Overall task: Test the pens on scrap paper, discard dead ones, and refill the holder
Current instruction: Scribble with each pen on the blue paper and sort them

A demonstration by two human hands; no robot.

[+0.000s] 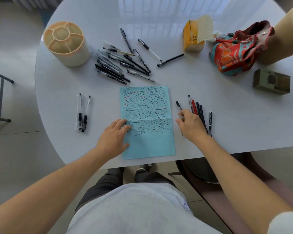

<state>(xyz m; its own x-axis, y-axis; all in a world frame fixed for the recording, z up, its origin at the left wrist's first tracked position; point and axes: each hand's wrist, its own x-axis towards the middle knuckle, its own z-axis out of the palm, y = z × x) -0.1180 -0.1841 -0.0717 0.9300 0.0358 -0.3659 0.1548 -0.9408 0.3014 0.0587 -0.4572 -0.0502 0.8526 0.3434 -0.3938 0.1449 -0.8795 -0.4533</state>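
Blue scrap paper (147,122) lies flat at the near middle of the white desk (209,81), its upper two-thirds covered in black strokes with a few red ones, lower third bare. Left hand (113,137) rests spread on its left edge. Right hand (191,124), just off the right edge, pinches a black-capped pen (178,105). Row of pens (199,110) right of that hand. Two clear pens (82,113) lie well left, bare desk around them. Loose pen pile (122,65) beyond the paper. Compartmented cream holder (66,43) stands upright far left, nothing visible inside.
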